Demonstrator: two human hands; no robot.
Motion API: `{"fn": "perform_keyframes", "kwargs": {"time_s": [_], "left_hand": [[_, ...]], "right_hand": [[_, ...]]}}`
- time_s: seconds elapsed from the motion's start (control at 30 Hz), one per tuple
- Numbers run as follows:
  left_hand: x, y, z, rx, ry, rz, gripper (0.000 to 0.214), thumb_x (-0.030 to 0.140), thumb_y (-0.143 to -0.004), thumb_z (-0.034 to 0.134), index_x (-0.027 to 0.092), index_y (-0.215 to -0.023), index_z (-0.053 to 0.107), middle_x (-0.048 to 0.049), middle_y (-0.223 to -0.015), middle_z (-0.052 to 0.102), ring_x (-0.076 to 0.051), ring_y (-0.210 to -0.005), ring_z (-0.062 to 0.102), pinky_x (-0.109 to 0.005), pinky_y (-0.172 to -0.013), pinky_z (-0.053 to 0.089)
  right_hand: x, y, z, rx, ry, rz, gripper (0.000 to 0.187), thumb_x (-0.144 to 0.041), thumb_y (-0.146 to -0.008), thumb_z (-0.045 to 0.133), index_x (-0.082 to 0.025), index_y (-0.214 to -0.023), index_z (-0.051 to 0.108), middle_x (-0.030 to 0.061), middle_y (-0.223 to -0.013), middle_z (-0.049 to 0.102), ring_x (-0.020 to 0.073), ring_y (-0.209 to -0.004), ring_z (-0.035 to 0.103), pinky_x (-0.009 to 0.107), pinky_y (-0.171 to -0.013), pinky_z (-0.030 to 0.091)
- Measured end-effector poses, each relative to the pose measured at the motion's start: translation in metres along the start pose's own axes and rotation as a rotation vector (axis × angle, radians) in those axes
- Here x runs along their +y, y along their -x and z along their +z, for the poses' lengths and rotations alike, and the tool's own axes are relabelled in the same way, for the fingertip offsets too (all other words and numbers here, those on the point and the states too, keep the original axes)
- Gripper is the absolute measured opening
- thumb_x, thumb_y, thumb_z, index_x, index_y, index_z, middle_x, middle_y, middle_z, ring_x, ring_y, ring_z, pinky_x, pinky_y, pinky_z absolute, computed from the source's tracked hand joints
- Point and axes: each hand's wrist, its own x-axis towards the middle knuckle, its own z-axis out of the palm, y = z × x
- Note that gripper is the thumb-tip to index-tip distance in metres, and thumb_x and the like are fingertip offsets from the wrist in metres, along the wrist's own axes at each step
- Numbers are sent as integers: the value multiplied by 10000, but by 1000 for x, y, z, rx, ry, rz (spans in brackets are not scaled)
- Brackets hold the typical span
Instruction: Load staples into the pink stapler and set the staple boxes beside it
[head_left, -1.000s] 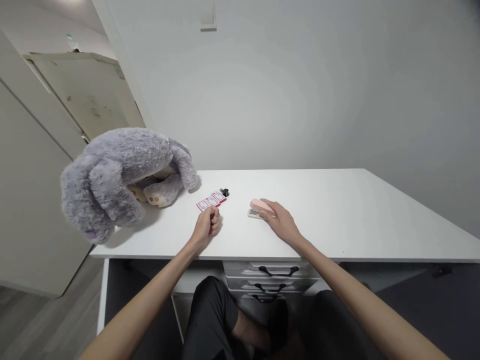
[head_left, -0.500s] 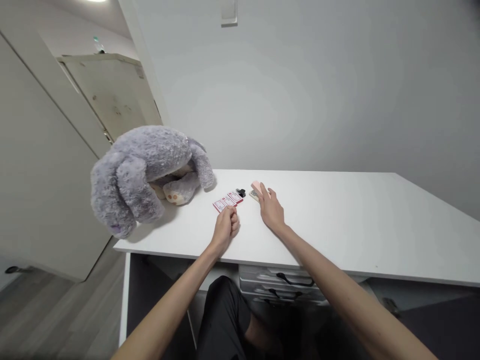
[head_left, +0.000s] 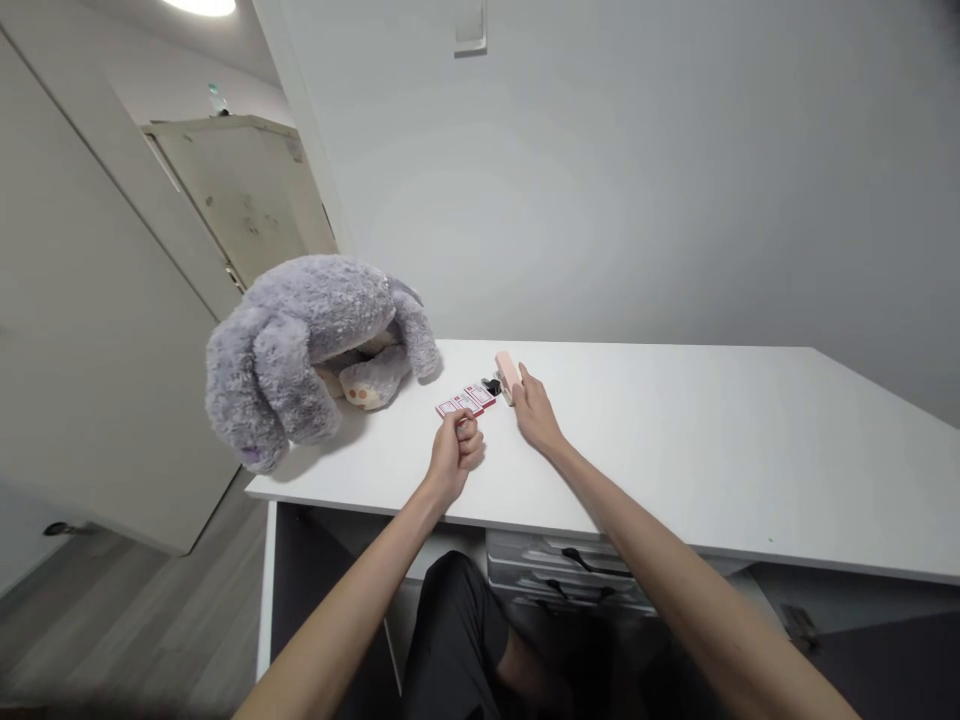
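Gripping a pink stapler [head_left: 507,370], the right hand [head_left: 534,414] lies just to the right of a row of small red-and-white boxes [head_left: 471,398]. Its fingers are partly bent around the near end of the stapler, whose pink top points away from the person, with a bit of cream base showing beneath. The left hand [head_left: 459,448] is curled into a fist at the near side of the boxes, the thumb by their edge; whether it touches them or has hold of anything cannot be told. A small black object [head_left: 491,386], perhaps a clip, sits at the far right end of the boxes, between them and the stapler; its exact shape is too small to make out. Everything here rests on a white tabletop [head_left: 712,430]. Well to the left of the boxes slumps a large lavender-grey plush toy [head_left: 322,300], its spotted paw turned toward them. Below and nearer than the boxes, under the tabletop's front edge, are drawers [head_left: 525,572] with black handles, and the person's dark-trousered knee [head_left: 454,620]. Beyond the boxes rises a plain pale wall [head_left: 600,200].
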Motion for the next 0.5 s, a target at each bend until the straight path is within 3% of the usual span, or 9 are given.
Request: {"fn": "perform_keyframes", "kwargs": {"time_s": [0.17, 0.33, 0.4, 0.5], "left_hand": [[3, -6, -6, 4, 170, -4, 222, 250, -826, 701, 213, -819, 482, 125, -606, 215, -49, -417, 142, -170, -351, 86], [5, -7, -9, 61, 285, 4, 212, 196, -880, 642, 214, -786, 454, 114, -584, 282, -49, -392, 191, -175, -347, 132], [5, -7, -7, 95, 332, 10, 168, 193, -907, 625, 208, -812, 487, 92, -594, 385, -50, -397, 294, -167, -358, 213], [1, -5, 2, 197, 401, 23, 30, 208, -964, 570, 185, -959, 590, -44, -805, 690, -120, -611, 656, -199, -520, 515]], "right_hand": [[-6, 25, -4, 83, -33, 8, 599, -430, -1096, 363, -198, -1635, 486, 186, -1506, 546, 299, -1484, 477, 503, -1273, 385], [-17, 55, -12, 205, -44, 16, 510, -241, -945, 521, -210, -1439, 644, 166, -1379, 571, 305, -1358, 563, 512, -1222, 473], [-25, 64, -17, 213, -89, 4, 461, -229, -924, 548, -218, -1367, 676, 158, -1337, 585, 302, -1312, 589, 508, -1188, 513], [-39, 74, -25, 178, -146, -46, 324, -273, -932, 615, -246, -1231, 736, 141, -1315, 586, 297, -1312, 596, 498, -1185, 520]]}}
